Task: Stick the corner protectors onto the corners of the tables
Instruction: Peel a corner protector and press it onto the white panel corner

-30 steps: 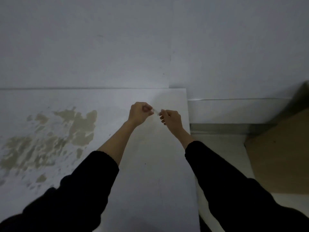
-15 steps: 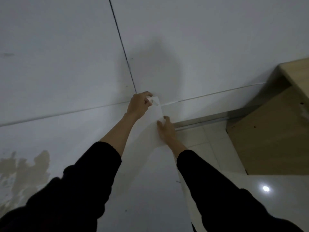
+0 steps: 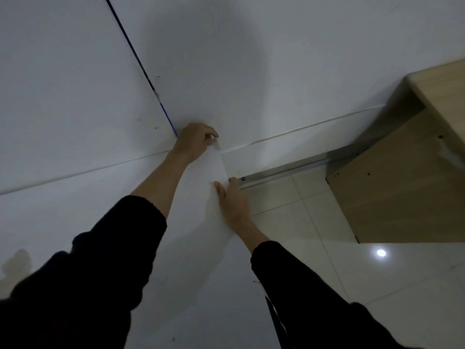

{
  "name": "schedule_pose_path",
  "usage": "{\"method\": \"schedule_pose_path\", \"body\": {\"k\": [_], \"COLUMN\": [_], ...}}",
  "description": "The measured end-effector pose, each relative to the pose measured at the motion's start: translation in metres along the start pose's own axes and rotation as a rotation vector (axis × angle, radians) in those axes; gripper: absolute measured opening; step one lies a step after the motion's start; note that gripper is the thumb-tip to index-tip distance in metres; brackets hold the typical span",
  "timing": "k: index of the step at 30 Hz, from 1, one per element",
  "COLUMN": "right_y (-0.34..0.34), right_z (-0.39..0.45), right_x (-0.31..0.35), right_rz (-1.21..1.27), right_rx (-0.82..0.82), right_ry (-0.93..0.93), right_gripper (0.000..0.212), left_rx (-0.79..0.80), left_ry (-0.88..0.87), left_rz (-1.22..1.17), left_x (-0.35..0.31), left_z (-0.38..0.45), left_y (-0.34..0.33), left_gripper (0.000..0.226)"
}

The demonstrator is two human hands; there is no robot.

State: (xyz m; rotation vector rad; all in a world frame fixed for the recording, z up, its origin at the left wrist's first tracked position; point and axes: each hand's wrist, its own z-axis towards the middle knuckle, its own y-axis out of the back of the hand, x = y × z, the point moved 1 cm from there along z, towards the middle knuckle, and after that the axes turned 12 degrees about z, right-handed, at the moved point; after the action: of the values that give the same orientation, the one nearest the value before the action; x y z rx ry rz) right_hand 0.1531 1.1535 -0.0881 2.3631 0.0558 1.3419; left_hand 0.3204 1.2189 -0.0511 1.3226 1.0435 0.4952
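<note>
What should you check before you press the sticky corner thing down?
1. Left hand holds the corner protector: ok, pinched at the fingertips.
2. Protector is at the table corner: ok.
3. Protector sits square on the corner: cannot tell, too small and dim.
4. Right hand steadies the table edge: ok, it rests on the edge.
5. Backing peeled off: cannot tell.
</note>
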Motion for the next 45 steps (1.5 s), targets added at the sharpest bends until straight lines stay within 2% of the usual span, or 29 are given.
{"method": "schedule_pose_path", "body": {"k": [8,17,21,25,27,33,36,38,41,45], "right_y": [0.002,0.001,0.002,0.000,0.000,0.001,0.001,0.002,0.008,0.020], "right_z": [-0.002,-0.002,-0.001,-0.001,-0.002,-0.001,-0.001,0.000,0.003,0.001], "right_x": [0.002,0.000,-0.001,-0.001,-0.002,0.001,0.000,0.003,0.009,0.017], "right_rz": [0.014,0.027,0.021,0.015,0.003,0.004,0.031,0.034,0.015,-0.129], "right_rx": [0.005,-0.001,-0.017,-0.022,-0.025,-0.025,-0.017,-0.013,0.029,0.108], "right_ry": [0.008,0.015,0.015,0.019,0.015,0.002,-0.032,-0.060,-0.088,-0.110], "right_gripper": [0.043,0.044,0.045,0.046,0.046,0.046,0.047,0.048,0.049,0.048], "left_rx": [0.027,0.004,0.068,0.130,0.154,0.174,0.177,0.237,0.295,0.223], "left_ry": [-0.027,-0.195,-0.247,-0.290,-0.303,-0.254,-0.189,-0.127,-0.050,-0.015], "left_rz": [0.086,0.299,0.385,0.555,0.629,0.630,0.490,0.358,0.320,0.309], "left_x": [-0.001,0.006,0.006,0.000,0.001,0.000,-0.003,-0.006,-0.014,-0.023], "left_z": [0.003,-0.021,-0.032,-0.039,-0.038,-0.042,-0.047,-0.047,-0.051,-0.069], "left_y": [-0.002,-0.017,-0.024,-0.021,-0.020,-0.018,-0.018,-0.013,0.002,0.017], "left_gripper": [0.024,0.039,0.046,0.082,0.087,0.086,0.059,0.049,0.045,0.047]}}
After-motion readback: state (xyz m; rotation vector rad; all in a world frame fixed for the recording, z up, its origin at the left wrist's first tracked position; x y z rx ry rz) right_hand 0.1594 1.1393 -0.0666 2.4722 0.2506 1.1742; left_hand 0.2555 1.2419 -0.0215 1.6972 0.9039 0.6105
